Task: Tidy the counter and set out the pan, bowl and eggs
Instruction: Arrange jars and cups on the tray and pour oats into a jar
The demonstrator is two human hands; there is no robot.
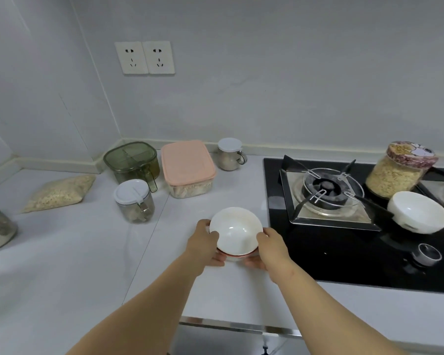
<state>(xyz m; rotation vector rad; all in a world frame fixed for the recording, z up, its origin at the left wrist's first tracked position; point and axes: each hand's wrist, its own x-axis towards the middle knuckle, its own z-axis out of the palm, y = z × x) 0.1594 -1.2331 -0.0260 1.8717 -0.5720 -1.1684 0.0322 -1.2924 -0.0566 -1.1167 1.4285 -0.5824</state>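
Both hands — left hand (pixel 205 240) and right hand (pixel 270 245) — are cupping the white bowl (pixel 236 231), fingers wrapped underneath; I'd be keeping it level — clear of the stove (pixel 344 252).

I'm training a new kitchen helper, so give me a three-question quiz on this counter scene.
1. True or false: the left hand and right hand both hold the round white ceramic bowl.
2. Which sits on the black glass stove behind the second white bowl? A clear glass jar with patterned lid; B steel kettle; C frying pan.
3. How many white wall sockets are there?
Key: 1 true; 2 A; 3 two.
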